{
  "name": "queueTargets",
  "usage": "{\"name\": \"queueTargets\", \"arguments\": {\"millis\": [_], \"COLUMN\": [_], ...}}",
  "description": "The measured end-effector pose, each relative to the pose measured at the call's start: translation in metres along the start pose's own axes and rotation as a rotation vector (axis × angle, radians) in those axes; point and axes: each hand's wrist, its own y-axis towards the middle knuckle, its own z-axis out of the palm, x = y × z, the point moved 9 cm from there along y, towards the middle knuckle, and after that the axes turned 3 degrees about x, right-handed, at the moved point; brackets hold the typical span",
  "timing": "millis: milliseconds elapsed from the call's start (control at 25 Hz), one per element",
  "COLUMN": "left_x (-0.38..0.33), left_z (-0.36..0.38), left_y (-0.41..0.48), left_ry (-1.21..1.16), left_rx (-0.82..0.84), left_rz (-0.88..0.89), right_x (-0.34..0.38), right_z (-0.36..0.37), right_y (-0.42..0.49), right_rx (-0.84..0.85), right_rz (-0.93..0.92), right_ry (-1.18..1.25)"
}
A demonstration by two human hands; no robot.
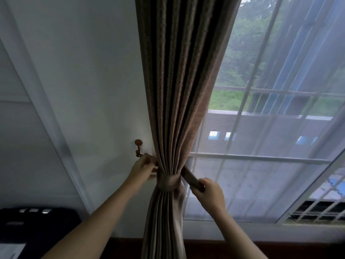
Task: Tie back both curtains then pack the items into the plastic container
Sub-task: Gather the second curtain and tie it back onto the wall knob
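Note:
A brown pleated curtain (pixel 177 81) hangs at the centre, gathered into a narrow bundle. A matching tieback band (pixel 169 181) wraps its waist. My left hand (pixel 143 168) pinches the band's left end just below a brown wall hook (pixel 138 147). My right hand (pixel 210 189) grips the band's right end, a dark strip pulled out taut to the right of the curtain. The plastic container and the second curtain are out of view.
A white wall (pixel 84 90) lies left of the curtain. A sheer white drape (pixel 270 137) covers the window on the right. A dark object (pixel 37 227) sits at lower left. A dark wooden floor strip (pixel 224 247) runs along the bottom.

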Motion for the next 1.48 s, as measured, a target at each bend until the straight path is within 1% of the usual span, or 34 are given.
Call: {"name": "queueTargets", "arguments": {"millis": [40,80,160,240,280,320,360,440,480,520,560,600,640,680,760,880,1000,1080,1160,1200,1280,1320,1400,1440,1480], "left_x": [0.014,0.022,0.03,0.026,0.022,0.018,0.015,0.014,0.015,0.014,0.013,0.012,0.01,0.01,0.011,0.01,0.012,0.016,0.015,0.012,0.008,0.007,0.007,0.008,0.009], "left_z": [0.0,0.006,0.027,0.043,0.049,0.054,0.057,0.057,0.055,0.053,0.051,0.05,0.048,0.045,0.043,0.04,0.038,0.04,0.043,0.044,0.043,0.041,0.038,0.039,0.039], "left_y": [-0.007,-0.017,-0.028,-0.03,-0.031,-0.034,-0.037,-0.041,-0.039,-0.038,-0.038,-0.04,-0.042,-0.044,-0.047,-0.046,-0.04,-0.036,-0.028,-0.024,-0.014,-0.011,-0.01,-0.01,-0.011], "left_ry": [0.034,0.093,0.301,0.503,0.568,0.62,0.662,0.709,0.714,0.714,0.713,0.712,0.718,0.727,0.75,0.777,0.809,0.813,0.796,0.784,0.767,0.758,0.746,0.748,0.753], "left_rx": [-0.019,0.008,0.068,0.048,0.017,-0.013,-0.043,-0.094,-0.097,-0.082,-0.061,-0.047,-0.046,-0.048,-0.054,-0.05,-0.025,0.005,0.014,0.005,-0.024,-0.038,-0.038,-0.018,0.003], "left_rz": [0.025,0.067,0.173,0.228,0.244,0.268,0.272,0.261,0.262,0.269,0.285,0.3,0.317,0.326,0.337,0.341,0.362,0.372,0.383,0.384,0.366,0.364,0.37,0.372,0.371], "right_x": [-0.004,-0.006,0.002,0.022,0.032,0.04,0.045,0.051,0.049,0.041,0.028,0.008,-0.013,-0.026,-0.03,-0.017,-0.015,-0.019,-0.022,-0.02,-0.015,-0.011,-0.008,-0.009,-0.009], "right_z": [-0.003,-0.004,-0.001,0.014,0.022,0.031,0.038,0.052,0.06,0.063,0.06,0.057,0.06,0.064,0.081,0.105,0.128,0.142,0.15,0.15,0.143,0.136,0.122,0.115,0.115], "right_y": [-0.015,-0.031,-0.058,-0.075,-0.081,-0.086,-0.091,-0.099,-0.101,-0.1,-0.092,-0.08,-0.067,-0.055,-0.035,-0.015,0.002,0.019,0.044,0.057,0.074,0.073,0.046,0.025,0.006], "right_rx": [-0.047,-0.086,-0.14,-0.142,-0.126,-0.086,-0.012,0.207,0.329,0.386,0.34,0.229,0.114,0.06,0.081,0.143,0.163,0.219,0.268,0.289,0.244,0.19,0.091,0.069,0.1], "right_rz": [0.005,0.002,-0.043,-0.152,-0.185,-0.201,-0.223,-0.274,-0.273,-0.2,-0.075,0.064,0.199,0.296,0.395,0.381,0.381,0.39,0.388,0.377,0.343,0.325,0.279,0.246,0.204], "right_ry": [0.008,0.026,0.102,0.211,0.257,0.296,0.323,0.366,0.445,0.588,0.739,0.816,0.818,0.752,0.676,0.736,0.957,1.073,0.989,0.888,0.69,0.696,0.813,0.862,0.892]}}
